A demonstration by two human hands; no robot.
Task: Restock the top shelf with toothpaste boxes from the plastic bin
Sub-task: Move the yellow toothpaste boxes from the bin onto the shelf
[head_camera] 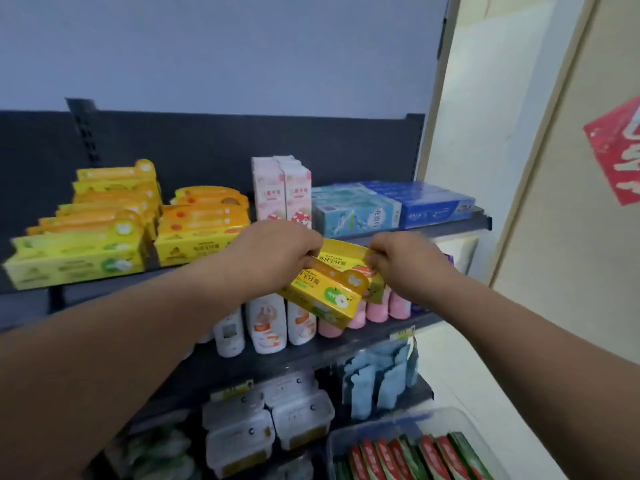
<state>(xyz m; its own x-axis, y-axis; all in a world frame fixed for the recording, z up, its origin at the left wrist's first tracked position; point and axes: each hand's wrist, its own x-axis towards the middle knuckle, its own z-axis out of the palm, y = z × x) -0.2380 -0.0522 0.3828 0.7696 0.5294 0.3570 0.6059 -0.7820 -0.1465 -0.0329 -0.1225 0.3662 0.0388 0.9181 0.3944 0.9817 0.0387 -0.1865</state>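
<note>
Both my hands hold yellow toothpaste boxes [332, 285] in front of the top shelf [446, 230]. My left hand [280, 252] grips their left end, and my right hand [398, 258] pinches the upper right end. At least two boxes are stacked and tilted, just below the shelf's front edge. On the top shelf lie stacks of yellow and orange toothpaste boxes [104, 223], upright pink boxes [280, 192] and blue boxes [391, 206]. The clear plastic bin [349, 441] at the bottom right holds several red and green boxes [412, 459].
The second shelf carries white bottles [266, 327] and pink bottles [377, 311] right behind the held boxes. Lower down are clear lidded containers [270, 427] and hanging blue packets [377, 379]. A beige wall with a red sign [620, 150] stands to the right.
</note>
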